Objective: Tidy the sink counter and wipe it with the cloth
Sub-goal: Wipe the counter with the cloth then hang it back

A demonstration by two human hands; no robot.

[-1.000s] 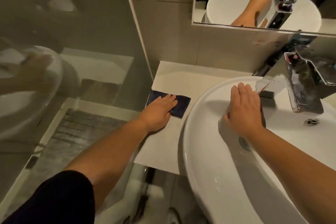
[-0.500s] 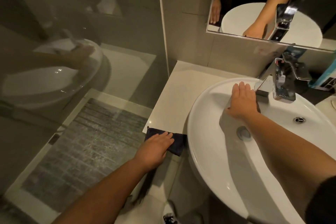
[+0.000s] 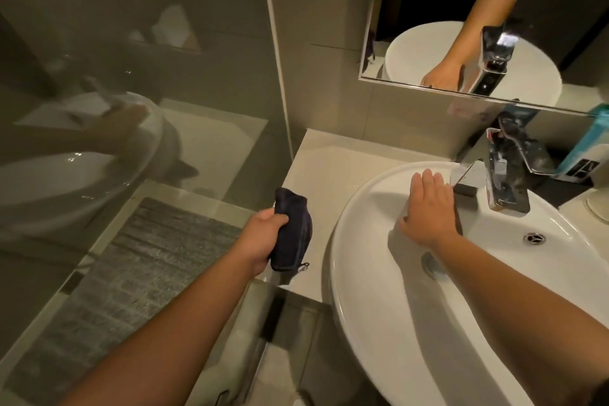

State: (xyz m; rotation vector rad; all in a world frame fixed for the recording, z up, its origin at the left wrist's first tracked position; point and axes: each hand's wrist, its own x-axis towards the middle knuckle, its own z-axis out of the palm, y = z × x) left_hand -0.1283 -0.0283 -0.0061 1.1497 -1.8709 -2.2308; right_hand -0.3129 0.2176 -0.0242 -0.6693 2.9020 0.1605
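My left hand point(image 3: 262, 241) grips a dark navy cloth point(image 3: 293, 234), bunched and lifted just above the front left part of the pale counter point(image 3: 329, 168). The cloth hangs folded from my fingers beside the basin. My right hand point(image 3: 428, 208) lies flat, fingers together, on the inner back wall of the white sink basin point(image 3: 379, 323), just left of the chrome faucet point(image 3: 507, 175). It holds nothing.
A glass shower screen point(image 3: 131, 109) stands along the counter's left edge, with a grey mat point(image 3: 131, 273) on the floor behind it. A mirror point(image 3: 494, 26) hangs above the sink. A blue and white box point(image 3: 586, 152) and a dark block point(image 3: 466, 189) sit by the faucet.
My left hand slid the flat cloth toward the counter's front edge, then closed on it and lifted it bunched up. My right hand stayed on the basin.
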